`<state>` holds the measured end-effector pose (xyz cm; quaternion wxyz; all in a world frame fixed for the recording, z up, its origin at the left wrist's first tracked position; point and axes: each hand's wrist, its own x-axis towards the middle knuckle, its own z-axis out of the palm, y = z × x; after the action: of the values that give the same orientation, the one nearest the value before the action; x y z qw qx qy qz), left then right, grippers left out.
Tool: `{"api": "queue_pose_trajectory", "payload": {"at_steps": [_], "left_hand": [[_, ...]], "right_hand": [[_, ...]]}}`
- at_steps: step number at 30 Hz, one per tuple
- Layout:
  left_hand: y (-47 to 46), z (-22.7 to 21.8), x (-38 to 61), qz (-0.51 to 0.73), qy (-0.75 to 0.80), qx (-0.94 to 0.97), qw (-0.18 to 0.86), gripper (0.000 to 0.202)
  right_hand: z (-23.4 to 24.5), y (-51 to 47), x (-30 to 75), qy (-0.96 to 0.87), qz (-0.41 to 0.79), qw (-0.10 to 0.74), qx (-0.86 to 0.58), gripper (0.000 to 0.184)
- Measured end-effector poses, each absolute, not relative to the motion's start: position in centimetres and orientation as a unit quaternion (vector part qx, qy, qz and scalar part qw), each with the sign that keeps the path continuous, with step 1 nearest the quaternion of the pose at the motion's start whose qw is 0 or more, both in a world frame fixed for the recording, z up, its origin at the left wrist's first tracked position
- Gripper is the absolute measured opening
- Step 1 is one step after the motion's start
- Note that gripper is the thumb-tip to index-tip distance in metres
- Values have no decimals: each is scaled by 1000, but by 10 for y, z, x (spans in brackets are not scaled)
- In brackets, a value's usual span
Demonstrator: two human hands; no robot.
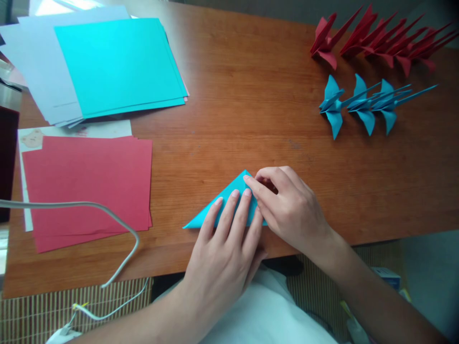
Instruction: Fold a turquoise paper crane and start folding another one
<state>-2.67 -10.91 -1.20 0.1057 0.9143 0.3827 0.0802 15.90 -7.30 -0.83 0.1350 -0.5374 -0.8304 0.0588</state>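
Left grip (225, 251) is spread flat, fingers resting on the folded blue paper (225, 197). Right grip (292, 203) is half curled by its top corner, can't tell if it's pinching. Paper's near the tabletop (229, 124) front edge, red sheets (89, 177) left, cranes (333, 106) far right.

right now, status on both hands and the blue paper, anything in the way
Left hand spread on folded blue paper. Right hand touching near its top corner. Nothing seen blocking; pale cable lies left, across red sheets.
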Motion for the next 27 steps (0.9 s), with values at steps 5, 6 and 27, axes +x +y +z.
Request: {"api": "queue_pose_trajectory", "payload": {"at_steps": [5, 6, 27], "left_hand": [[-109, -12, -26, 80, 385, 913, 107, 63], [-109, -12, -25, 79, 386, 913, 108, 63], [-108, -10, -26, 67, 386, 912, 122, 66]], "right_hand": [[-9, -71, 159, -832, 56, 132, -536, 33], [-9, -71, 159, -832, 55, 132, -536, 33], [-8, -70, 158, -829, 61, 121, -543, 32]]}}
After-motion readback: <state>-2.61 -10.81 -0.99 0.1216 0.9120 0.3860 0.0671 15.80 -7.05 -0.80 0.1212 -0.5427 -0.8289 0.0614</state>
